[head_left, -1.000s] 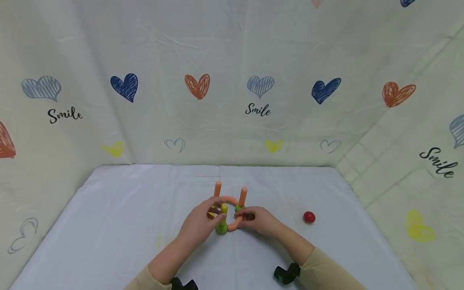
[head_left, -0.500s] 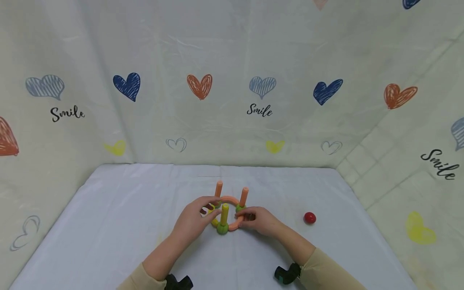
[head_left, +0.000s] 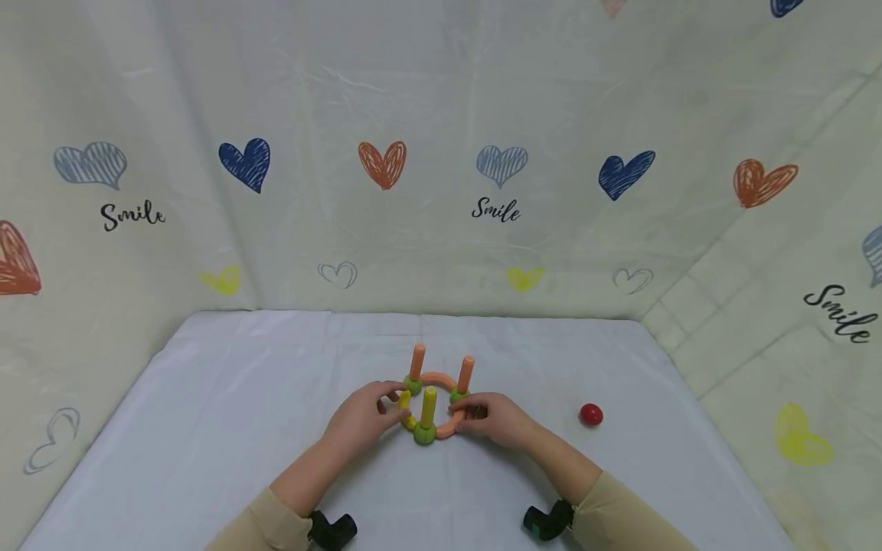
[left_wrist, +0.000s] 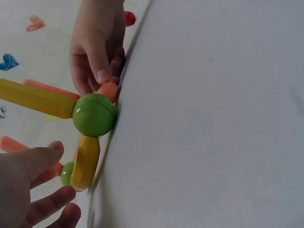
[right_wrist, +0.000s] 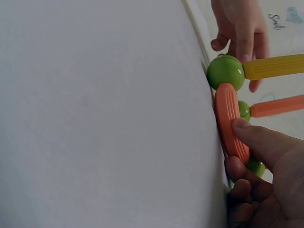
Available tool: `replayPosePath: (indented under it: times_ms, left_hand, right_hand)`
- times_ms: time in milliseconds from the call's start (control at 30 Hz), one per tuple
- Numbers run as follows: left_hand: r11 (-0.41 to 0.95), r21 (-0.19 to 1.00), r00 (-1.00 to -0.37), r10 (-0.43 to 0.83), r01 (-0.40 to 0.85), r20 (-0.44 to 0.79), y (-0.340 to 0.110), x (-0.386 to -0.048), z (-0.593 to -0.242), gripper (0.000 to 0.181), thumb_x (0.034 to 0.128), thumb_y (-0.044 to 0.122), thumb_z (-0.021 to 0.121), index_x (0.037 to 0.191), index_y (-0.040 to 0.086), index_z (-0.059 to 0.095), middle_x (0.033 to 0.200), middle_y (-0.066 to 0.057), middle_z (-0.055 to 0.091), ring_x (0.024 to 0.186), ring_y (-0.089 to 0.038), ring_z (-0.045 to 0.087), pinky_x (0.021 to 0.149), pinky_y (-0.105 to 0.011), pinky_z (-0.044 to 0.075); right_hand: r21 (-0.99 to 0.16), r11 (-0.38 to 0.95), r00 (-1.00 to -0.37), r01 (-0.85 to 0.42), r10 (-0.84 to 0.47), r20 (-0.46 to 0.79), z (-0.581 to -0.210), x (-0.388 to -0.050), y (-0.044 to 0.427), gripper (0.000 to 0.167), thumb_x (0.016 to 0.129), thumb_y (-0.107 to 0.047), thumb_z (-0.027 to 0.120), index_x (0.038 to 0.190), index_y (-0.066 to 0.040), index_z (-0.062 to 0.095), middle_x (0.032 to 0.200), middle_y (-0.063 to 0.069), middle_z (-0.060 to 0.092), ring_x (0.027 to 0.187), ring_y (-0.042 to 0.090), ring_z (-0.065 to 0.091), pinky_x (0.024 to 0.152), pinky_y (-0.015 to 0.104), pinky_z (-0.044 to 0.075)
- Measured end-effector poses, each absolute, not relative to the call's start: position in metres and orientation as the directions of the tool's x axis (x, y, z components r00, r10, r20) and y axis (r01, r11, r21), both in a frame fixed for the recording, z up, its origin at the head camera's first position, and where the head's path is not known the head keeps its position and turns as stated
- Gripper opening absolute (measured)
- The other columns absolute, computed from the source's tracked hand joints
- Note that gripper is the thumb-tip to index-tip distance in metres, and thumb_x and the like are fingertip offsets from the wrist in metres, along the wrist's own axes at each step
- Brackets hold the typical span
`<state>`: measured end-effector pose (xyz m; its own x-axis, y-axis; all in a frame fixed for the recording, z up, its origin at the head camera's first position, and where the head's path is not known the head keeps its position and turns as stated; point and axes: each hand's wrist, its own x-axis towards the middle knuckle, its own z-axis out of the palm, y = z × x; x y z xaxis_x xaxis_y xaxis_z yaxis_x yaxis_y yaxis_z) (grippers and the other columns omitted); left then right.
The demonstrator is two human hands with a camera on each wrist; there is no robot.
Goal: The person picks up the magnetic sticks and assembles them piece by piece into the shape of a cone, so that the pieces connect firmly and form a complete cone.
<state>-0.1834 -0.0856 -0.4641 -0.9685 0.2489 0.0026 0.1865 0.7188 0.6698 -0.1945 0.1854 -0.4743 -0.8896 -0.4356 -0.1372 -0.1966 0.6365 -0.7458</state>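
Observation:
A ring-shaped toy of curved rods and green balls rests on the white cloth, with straight rods standing up from its balls. My right hand [head_left: 498,418] pinches the near-right orange curved rod [right_wrist: 230,121], thumb on one side and fingertip by its end. My left hand [head_left: 361,417] is beside the yellow curved rod [left_wrist: 85,164], thumb and fingers spread apart around it; a gap shows in the left wrist view. Between the hands, a green ball [left_wrist: 94,115] bears a yellow upright rod [head_left: 429,407]. Two orange upright rods [head_left: 465,373] stand farther back.
A red ball [head_left: 591,415] lies on the white-covered table [head_left: 207,459], to the right of the ring. Behind the table hangs a pale curtain [head_left: 441,252] with printed hearts.
My left hand has drawn back left from the yellow upright rod and lowered to the yellow curved rod, its fingers loosening. The right hand keeps its hold; the ring stays nearly still.

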Motion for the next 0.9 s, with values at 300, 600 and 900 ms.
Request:
replayPosePath:
  times_ms: [300,600,900]
  left_hand:
    - [0.739,0.660,-0.966,0.246,0.136,-0.077,-0.0887,-0.1897,-0.4727,0.051,0.0847,0.036,0.078,0.131,0.020,0.065,0.088,0.008,0.059,0.075,-0.013,0.050,0.069,-0.033,0.042]
    - [0.729,0.669,-0.959,0.269,0.144,-0.087,-0.0907,-0.1931,-0.4727,0.053,0.0849,0.038,0.078,0.133,0.019,0.065,0.084,0.006,0.056,0.073,-0.014,0.049,0.066,-0.032,0.040]
    - [0.725,0.674,-0.956,0.276,0.142,-0.095,-0.0917,-0.1942,-0.4751,0.055,0.0843,0.040,0.078,0.133,0.019,0.065,0.084,0.006,0.057,0.073,-0.014,0.049,0.066,-0.031,0.039]
  right_hand:
    - [-0.747,0.640,-0.891,-0.180,-0.428,-0.152,-0.4761,-0.1937,0.1867,0.025,0.091,-0.025,0.074,0.115,-0.021,0.074,0.092,-0.007,0.063,0.084,0.015,0.053,0.071,0.028,0.045]
    - [-0.749,0.641,-0.895,-0.169,-0.418,-0.156,-0.4739,-0.1953,0.1855,0.028,0.090,-0.027,0.075,0.117,-0.021,0.074,0.095,-0.007,0.063,0.085,0.016,0.052,0.072,0.030,0.045]
    - [-0.760,0.625,-0.907,-0.179,-0.404,-0.119,-0.4692,-0.1944,0.1912,0.028,0.091,-0.027,0.074,0.117,-0.020,0.074,0.091,-0.006,0.063,0.081,0.017,0.054,0.066,0.028,0.048]
